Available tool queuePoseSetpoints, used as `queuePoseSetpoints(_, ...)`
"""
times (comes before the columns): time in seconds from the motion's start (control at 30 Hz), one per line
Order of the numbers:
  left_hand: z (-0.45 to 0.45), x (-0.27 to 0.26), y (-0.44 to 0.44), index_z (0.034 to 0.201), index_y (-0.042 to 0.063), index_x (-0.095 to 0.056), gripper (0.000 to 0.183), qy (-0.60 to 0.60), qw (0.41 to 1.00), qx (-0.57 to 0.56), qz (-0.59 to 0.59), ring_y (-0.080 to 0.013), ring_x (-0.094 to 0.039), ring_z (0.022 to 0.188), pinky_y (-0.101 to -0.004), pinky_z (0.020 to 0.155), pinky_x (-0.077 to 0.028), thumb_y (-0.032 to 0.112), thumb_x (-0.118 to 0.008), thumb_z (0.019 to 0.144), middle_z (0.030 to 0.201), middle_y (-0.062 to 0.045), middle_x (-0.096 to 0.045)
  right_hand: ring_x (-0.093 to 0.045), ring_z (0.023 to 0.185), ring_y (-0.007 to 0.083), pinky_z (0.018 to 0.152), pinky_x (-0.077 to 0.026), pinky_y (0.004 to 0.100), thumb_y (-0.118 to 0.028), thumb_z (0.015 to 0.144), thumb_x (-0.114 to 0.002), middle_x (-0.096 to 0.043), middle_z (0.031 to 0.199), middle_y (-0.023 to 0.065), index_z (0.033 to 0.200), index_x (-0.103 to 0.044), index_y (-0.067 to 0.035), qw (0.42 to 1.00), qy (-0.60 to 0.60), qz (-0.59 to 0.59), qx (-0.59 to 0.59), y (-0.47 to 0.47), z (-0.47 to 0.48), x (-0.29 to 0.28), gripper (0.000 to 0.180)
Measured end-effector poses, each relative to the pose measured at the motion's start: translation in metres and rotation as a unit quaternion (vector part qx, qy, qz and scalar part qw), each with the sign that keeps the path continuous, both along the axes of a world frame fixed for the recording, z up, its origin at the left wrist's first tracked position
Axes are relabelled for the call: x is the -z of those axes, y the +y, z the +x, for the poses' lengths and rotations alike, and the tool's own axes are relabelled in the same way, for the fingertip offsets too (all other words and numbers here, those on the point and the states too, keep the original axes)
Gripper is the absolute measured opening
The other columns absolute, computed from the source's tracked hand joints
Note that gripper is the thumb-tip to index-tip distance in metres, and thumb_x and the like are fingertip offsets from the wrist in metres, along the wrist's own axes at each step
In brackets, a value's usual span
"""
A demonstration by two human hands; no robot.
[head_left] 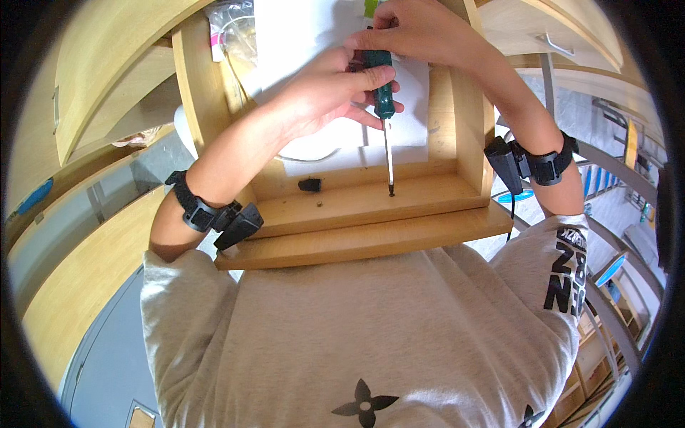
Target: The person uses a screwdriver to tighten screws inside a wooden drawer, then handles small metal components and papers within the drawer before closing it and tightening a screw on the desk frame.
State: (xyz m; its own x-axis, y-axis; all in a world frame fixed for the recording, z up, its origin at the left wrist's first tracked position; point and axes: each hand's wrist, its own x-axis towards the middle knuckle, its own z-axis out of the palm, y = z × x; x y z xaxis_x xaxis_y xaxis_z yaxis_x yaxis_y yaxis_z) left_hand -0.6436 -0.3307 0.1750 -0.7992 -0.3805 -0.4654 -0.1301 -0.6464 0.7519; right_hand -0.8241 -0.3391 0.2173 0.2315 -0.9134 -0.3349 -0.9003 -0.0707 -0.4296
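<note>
A screwdriver with a dark green handle (383,88) points towards me, and its tip meets a dark screw (392,195) in the inner face of a wooden drawer's front panel (342,206). The fingers of my left hand (342,88) are wrapped around the handle. My right hand (415,32) is at the handle's far end, its thumb and fingers pinched there beside my left fingers; the exact grip is partly hidden. A small black piece (310,185) lies inside the drawer near the front, and a small brass-coloured fitting or hole (319,204) shows in the front panel.
White paper sheets (417,107) lie in the drawer, with a clear plastic bag (238,40) at the back left. The drawer's side walls (192,80) rise on both sides. Wooden cabinet doors (562,32) with metal handles stand around, and metal rails (615,166) are at the right.
</note>
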Motion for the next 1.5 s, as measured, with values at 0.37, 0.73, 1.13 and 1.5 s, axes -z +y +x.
queuePoseSetpoints(0.37, 0.012, 0.011, -0.001, 0.127, -0.002, -0.04, 0.057, -0.042, 0.997, 0.0, -0.062, -0.0288, -0.067, 0.097, -0.0391, 0.079, -0.059, 0.026, -0.07, 0.088, 0.108, -0.019, -0.061, -0.06, 0.053, 0.0274, 0.058, -0.049, 0.0397, -0.047, 0.081, -0.063, -0.062, 0.06, 0.0207, 0.068, -0.064, 0.009, 0.993, -0.017, 0.12, 0.001, -0.012, 0.016, -0.002, 0.057)
queuePoseSetpoints(0.73, 0.017, 0.024, -0.005, 0.123, -0.004, -0.049, 0.046, -0.054, 0.997, 0.033, -0.044, -0.0241, -0.067, 0.098, -0.0345, 0.087, -0.055, 0.025, -0.065, 0.091, 0.108, -0.015, -0.064, -0.059, 0.058, 0.0234, 0.057, -0.049, 0.0371, -0.038, 0.087, -0.059, -0.061, 0.062, 0.0155, 0.078, -0.066, 0.006, 0.982, -0.018, 0.186, -0.03, -0.02, 0.01, 0.001, 0.045)
queuePoseSetpoints(1.13, 0.025, 0.033, -0.009, 0.117, -0.005, -0.053, 0.037, -0.038, 0.999, 0.021, -0.02, -0.0231, -0.068, 0.095, -0.035, 0.087, -0.056, 0.021, -0.063, 0.092, 0.103, -0.015, -0.066, -0.054, 0.06, 0.0119, 0.058, -0.044, 0.0275, -0.027, 0.088, -0.062, -0.058, 0.066, 0.0036, 0.088, -0.065, 0.001, 0.972, -0.135, 0.176, -0.077, -0.028, 0.002, 0.057, 0.028)
queuePoseSetpoints(1.5, 0.029, 0.023, -0.005, 0.119, -0.007, -0.049, 0.036, -0.008, 1.0, 0.008, 0.02, -0.0255, -0.065, 0.103, -0.0361, 0.091, -0.054, 0.015, -0.06, 0.093, 0.111, -0.02, -0.064, -0.052, 0.086, 0.0123, 0.077, -0.044, 0.0266, -0.015, 0.088, -0.061, -0.059, 0.09, 0.0039, 0.104, -0.063, 0.0, 0.922, -0.312, 0.193, -0.121, -0.022, 0.0, 0.048, 0.022)
